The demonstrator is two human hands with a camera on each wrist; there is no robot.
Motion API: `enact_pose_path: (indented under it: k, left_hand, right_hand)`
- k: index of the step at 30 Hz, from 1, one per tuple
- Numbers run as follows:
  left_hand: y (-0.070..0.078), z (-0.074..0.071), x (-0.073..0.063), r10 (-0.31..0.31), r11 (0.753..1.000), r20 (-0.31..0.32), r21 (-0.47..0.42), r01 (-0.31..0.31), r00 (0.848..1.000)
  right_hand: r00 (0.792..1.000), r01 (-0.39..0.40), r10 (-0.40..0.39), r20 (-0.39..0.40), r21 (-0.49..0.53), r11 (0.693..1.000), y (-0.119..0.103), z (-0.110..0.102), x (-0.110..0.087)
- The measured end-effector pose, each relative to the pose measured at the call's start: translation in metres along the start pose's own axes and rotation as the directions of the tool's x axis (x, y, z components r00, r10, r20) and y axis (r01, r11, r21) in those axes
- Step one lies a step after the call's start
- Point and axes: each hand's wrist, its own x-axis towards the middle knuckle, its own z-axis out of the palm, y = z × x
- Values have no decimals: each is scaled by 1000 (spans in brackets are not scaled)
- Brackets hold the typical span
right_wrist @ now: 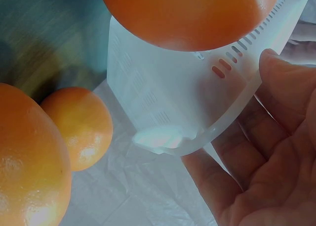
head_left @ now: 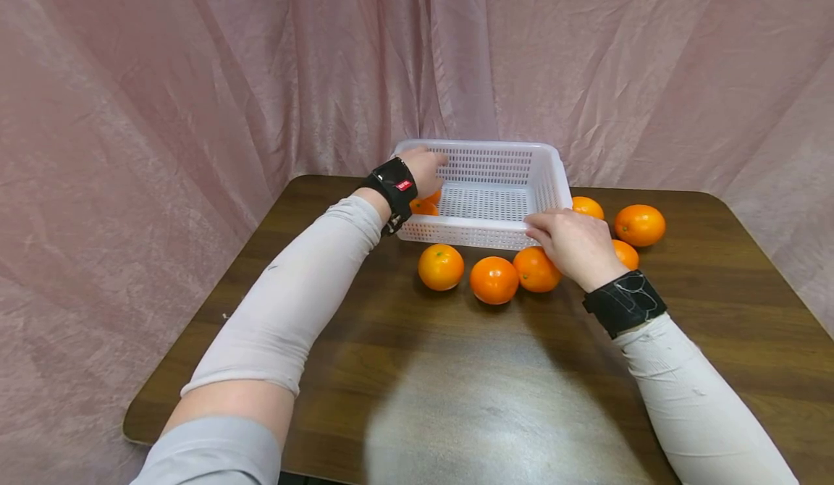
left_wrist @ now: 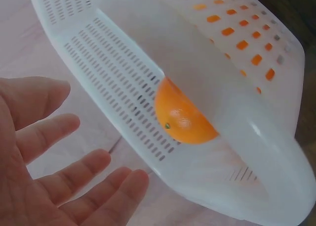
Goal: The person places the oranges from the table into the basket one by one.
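Observation:
A white perforated plastic basket point(head_left: 469, 223) stands at the back of the table. Over its left end is my left hand point(head_left: 423, 170), and in the left wrist view its fingers point(left_wrist: 84, 169) are spread and relaxed, holding nothing. Below that hand, oranges point(head_left: 423, 208) lie inside the basket's left part, partly hidden by wrist and wall. My right hand point(head_left: 580, 246) grips the rim at the near right corner, thumb on one side and fingers on the other, as the right wrist view shows. Right under this hand sits an orange point(head_left: 537, 269) against the outside of the basket.
In front of the basket lie two more oranges, one at the left point(head_left: 441, 267) and one in the middle point(head_left: 494, 280). Several others, among them an orange point(head_left: 640, 225) at the far right, lie beyond my right hand. A pink curtain point(head_left: 365, 72) hangs behind the brown table point(head_left: 339, 398).

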Motion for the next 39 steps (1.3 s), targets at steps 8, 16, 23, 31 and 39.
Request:
enact_pose_path:
  k: [8, 16, 23, 31, 39]
  left_hand:
    - [-7, 5, -13, 35, 996, -72, -81, -41, 997]
    - [-14, 11, -24, 15, 993, -107, -117, -28, 994]
    - [-19, 21, -36, -9, 993, -181, -117, -13, 983]
    - [-19, 25, -51, 25, 993, -265, -108, -56, 964]
    - [-22, 25, -67, 51, 988, -310, -124, -94, 949]
  right_hand:
    - [1000, -2, 2, 7, -16, 1000, 1, -1, 0]
    - [1000, -17, 17, 2, -13, 1000, 3, -4, -2]
    - [1000, -12, 12, 7, -5, 1000, 1, -3, 3]
    - [1000, -22, 22, 10, -10, 1000, 1, -5, 3]
    - [1000, -16, 16, 17, 4, 1000, 0, -2, 2]
